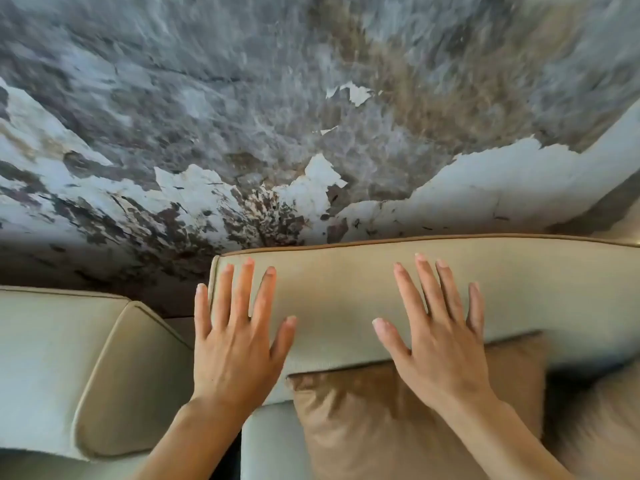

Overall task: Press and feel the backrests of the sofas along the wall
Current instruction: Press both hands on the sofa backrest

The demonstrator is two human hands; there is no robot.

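Against far wall: backrest [346,292] of mid sofa, w/ left hand [235,348] and right hand [440,351] spread flat on it, fingers splayed, gripping nothing. Looks mid-press on this one. Left sofa [52,358] just beside, untouched now; can't tell if felt yet. Brown cushion [398,420] leaning at near edge, under right wrist.

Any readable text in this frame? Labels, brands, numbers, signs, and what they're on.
None: no text, label, brand, number or sign can be read anywhere in this view.
Backrest under the left hand and right hand: plain beige fabric with tan piping, no tag showing.
Brown cushion: plain, no print.
Neighbouring sofa: plain, no tag showing.
Wall: only peeling paint and stains, no lettering.
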